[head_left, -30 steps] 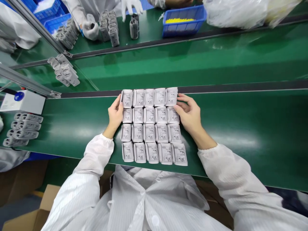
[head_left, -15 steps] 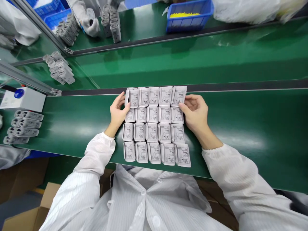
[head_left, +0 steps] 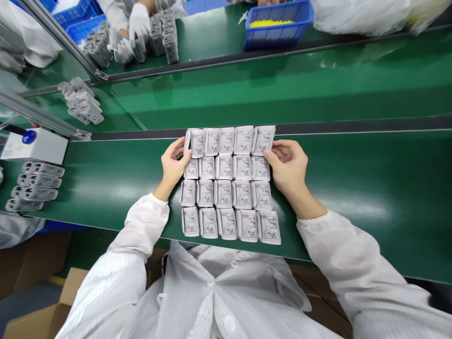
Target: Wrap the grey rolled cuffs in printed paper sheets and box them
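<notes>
The left hand [head_left: 173,165] has thumb and fingers closed on the left end of the far row of folded printed leaflets [head_left: 226,141], its thumb at the near corner. The right hand [head_left: 290,165] is clamped on the row's right end, thumb at the near corner and fingers curled behind. Whether this row is lifted cannot be told; its far edge overlaps the dark strip [head_left: 353,127] bordering the green bench [head_left: 353,197]. Toward the person lie three more rows of leaflets [head_left: 223,194], the nearest close to the bench's near edge. Rightward, the bench gives the right hand wide open room; leftward, a long stretch separates the left hand from grey parts [head_left: 37,186] and a white box [head_left: 38,148]. Across the strip, well apart, are a co-worker's gloved hands [head_left: 140,26] and a blue bin [head_left: 275,40].
</notes>
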Action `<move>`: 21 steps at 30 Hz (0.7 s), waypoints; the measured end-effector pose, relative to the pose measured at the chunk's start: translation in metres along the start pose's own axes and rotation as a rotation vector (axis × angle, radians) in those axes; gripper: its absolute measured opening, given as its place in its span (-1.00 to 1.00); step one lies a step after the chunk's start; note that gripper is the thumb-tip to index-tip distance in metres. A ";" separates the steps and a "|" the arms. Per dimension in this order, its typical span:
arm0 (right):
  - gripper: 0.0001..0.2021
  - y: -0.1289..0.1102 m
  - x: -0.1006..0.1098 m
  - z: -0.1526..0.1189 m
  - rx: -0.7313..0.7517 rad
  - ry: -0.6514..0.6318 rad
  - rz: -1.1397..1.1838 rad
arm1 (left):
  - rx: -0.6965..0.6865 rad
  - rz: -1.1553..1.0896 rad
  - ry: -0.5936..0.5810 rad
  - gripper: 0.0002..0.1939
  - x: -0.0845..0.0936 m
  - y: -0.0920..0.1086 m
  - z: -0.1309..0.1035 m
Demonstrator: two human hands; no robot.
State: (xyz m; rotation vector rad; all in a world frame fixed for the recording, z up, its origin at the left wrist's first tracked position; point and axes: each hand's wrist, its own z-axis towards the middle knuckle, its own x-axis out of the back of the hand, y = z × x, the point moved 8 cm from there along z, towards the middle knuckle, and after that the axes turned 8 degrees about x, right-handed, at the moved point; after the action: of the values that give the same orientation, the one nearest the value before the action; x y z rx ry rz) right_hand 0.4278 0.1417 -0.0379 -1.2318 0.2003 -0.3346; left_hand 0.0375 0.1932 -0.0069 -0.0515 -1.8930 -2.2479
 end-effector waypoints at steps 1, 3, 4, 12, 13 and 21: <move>-0.40 -0.001 0.000 0.000 0.004 0.014 0.005 | -0.008 -0.014 0.006 -0.27 0.000 0.001 0.000; -0.41 -0.001 0.000 0.000 0.005 0.036 0.026 | -0.023 -0.038 0.015 -0.30 -0.001 0.002 0.000; -0.42 -0.001 0.000 0.000 0.000 0.040 0.036 | -0.028 -0.046 0.020 -0.31 -0.001 0.003 0.000; -0.51 -0.001 0.000 0.000 -0.017 0.032 0.034 | -0.024 -0.079 0.060 -0.38 0.000 0.007 -0.001; -0.51 -0.001 0.000 0.000 -0.017 0.034 0.034 | -0.018 -0.086 0.058 -0.38 0.000 0.007 -0.001; -0.49 0.000 0.000 0.001 -0.026 0.036 0.041 | 0.012 -0.099 0.055 -0.37 -0.003 0.004 -0.001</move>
State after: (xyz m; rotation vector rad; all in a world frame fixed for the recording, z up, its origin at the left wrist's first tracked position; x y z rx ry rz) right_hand 0.4279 0.1429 -0.0378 -1.2458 0.2614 -0.3200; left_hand 0.0413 0.1920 -0.0037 0.1078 -1.9206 -2.2754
